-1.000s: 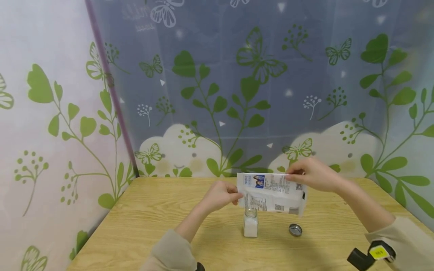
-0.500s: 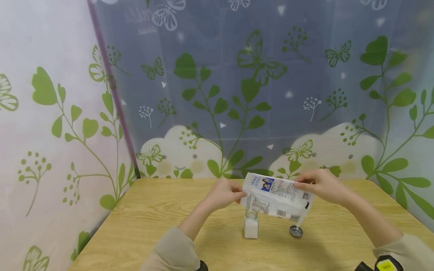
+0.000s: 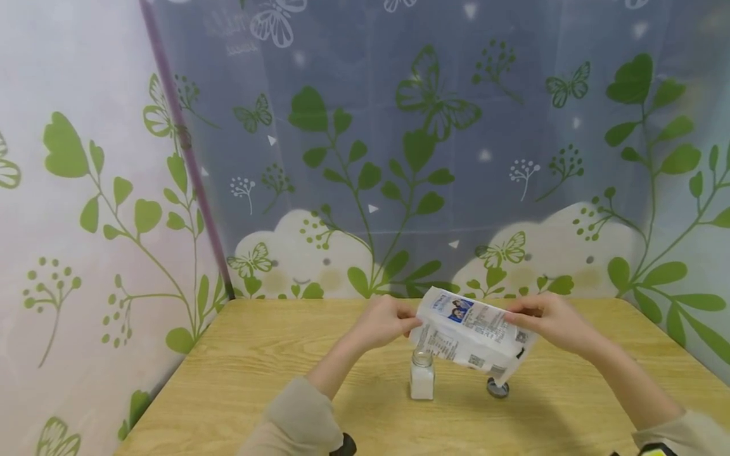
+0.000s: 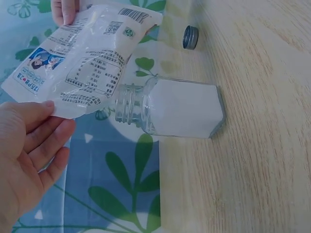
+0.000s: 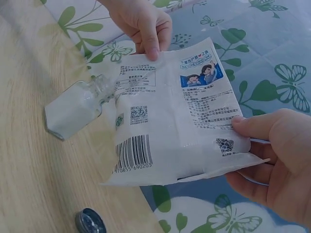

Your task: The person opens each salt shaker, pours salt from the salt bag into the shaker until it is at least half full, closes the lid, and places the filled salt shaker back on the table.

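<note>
A white printed plastic packet [image 3: 473,332] is held up over the table, tilted with its right end lower. My left hand [image 3: 388,322] pinches its left end between thumb and fingers. At the other end my right hand [image 3: 553,323] grips the upper edge, thumb on the printed face in the right wrist view. Just below the packet's left part stands an uncapped glass jar [image 3: 422,380], filled with white contents to below its neck. The packet's end overlaps the jar's threaded mouth [image 4: 129,104] in the left wrist view.
A silver screw lid [image 3: 498,387] lies on the wooden table [image 3: 274,373] to the right of the jar, partly overlapped by the packet's lower corner. Behind the table hangs a curtain [image 3: 365,126] with leaves and butterflies.
The packet has shifted right and tilted, its right end sinking towards the lid. Both hands have moved right with it, the right one also downward. Jar and lid stay put.
</note>
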### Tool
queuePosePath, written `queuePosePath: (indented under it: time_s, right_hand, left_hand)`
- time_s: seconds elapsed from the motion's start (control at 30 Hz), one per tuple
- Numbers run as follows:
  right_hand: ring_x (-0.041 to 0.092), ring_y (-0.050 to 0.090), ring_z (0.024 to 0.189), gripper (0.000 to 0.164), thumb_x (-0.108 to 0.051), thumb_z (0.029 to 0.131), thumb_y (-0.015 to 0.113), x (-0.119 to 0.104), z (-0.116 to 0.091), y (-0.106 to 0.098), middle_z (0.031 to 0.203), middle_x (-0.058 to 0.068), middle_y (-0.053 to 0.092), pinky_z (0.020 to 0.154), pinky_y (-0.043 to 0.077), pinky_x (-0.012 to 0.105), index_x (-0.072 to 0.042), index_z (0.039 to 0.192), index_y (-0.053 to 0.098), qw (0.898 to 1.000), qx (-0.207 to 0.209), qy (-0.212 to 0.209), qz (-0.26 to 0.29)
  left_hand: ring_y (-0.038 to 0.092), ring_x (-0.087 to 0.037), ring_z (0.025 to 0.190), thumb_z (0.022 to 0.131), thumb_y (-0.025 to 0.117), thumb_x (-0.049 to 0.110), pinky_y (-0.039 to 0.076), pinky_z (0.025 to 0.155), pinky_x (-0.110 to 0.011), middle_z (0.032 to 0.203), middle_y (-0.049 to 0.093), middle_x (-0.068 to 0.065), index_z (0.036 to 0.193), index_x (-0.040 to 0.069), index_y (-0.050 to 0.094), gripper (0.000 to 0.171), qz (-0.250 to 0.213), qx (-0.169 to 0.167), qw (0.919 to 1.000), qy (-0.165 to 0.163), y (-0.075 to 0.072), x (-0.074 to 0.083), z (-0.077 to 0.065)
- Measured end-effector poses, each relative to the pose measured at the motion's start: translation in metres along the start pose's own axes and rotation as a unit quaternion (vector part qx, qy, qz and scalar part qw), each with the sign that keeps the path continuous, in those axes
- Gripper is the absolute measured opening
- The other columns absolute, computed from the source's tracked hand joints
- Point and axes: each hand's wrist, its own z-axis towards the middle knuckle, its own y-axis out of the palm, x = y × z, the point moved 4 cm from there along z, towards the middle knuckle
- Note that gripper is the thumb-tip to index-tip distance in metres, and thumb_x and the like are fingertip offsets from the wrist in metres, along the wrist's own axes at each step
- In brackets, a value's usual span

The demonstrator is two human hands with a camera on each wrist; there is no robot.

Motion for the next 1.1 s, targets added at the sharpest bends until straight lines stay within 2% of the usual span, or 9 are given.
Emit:
queuePosePath:
  time_s: [0.1,0.3,0.57,0.77,0.97,1.1]
  right_hand:
    - [0.013,0.057,0.068,0.017,-0.019,0.089,0.062,0.008,-0.004,0.002,0.081,0.003,0.063,0.059,0.048,0.028,-0.004,0.094,0.069,1.0,0.013,0.006,0.026]
    - [0.015,0.059,0.07,0.024,-0.021,0.091,0.06,0.025,-0.015,0.005,0.085,0.008,0.064,0.061,0.049,0.029,0.0,0.097,0.067,0.996,0.023,0.055,0.072]
    - [0.016,0.06,0.074,0.028,-0.022,0.091,0.059,0.045,-0.028,0.011,0.086,0.008,0.066,0.068,0.046,0.031,0.004,0.099,0.065,0.988,0.031,0.104,0.111]
    - [0.017,0.061,0.077,0.034,-0.022,0.093,0.057,0.061,-0.036,0.023,0.088,0.007,0.066,0.072,0.046,0.033,0.009,0.105,0.061,0.975,0.025,0.133,0.178]
    - [0.015,0.062,0.073,0.036,-0.018,0.094,0.055,0.071,-0.045,0.031,0.087,0.001,0.065,0.065,0.051,0.03,0.015,0.107,0.057,0.96,0.03,0.138,0.243]
    - [0.013,0.062,0.074,0.035,-0.017,0.094,0.055,0.076,-0.05,0.036,0.086,-0.001,0.065,0.065,0.051,0.029,0.015,0.107,0.057,0.947,0.037,0.159,0.276]
  left_hand:
    - [0.048,-0.002,0.049,0.087,0.063,0.02,0.035,0.045,-0.019,0.06,0.062,0.01,0.081,0.011,0.073,0.015,0.01,0.006,0.9999,0.007,0.001,0.006,0.004]
    - [0.049,-0.001,0.051,0.088,0.063,0.019,0.036,0.046,-0.018,0.064,0.063,0.009,0.088,0.008,0.074,0.015,0.022,0.0,0.9998,0.001,0.006,0.014,0.011]
    - [0.05,-0.003,0.055,0.088,0.063,0.019,0.04,0.051,-0.018,0.067,0.063,0.007,0.088,0.007,0.073,0.015,0.044,0.001,0.999,0.01,0.013,0.025,0.02]
    - [0.048,-0.005,0.056,0.089,0.061,0.02,0.039,0.054,-0.019,0.07,0.063,0.005,0.091,0.009,0.072,0.016,0.076,-0.001,0.9969,0.022,0.014,0.037,0.029]
    - [0.053,-0.005,0.064,0.091,0.059,0.022,0.042,0.06,-0.02,0.082,0.067,0.005,0.098,0.011,0.072,0.018,0.107,-0.02,0.9938,0.024,0.014,0.05,0.038]
    - [0.049,-0.005,0.059,0.092,0.057,0.023,0.038,0.055,-0.019,0.076,0.064,0.007,0.093,0.014,0.072,0.017,0.12,-0.04,0.9914,0.034,0.018,0.06,0.044]
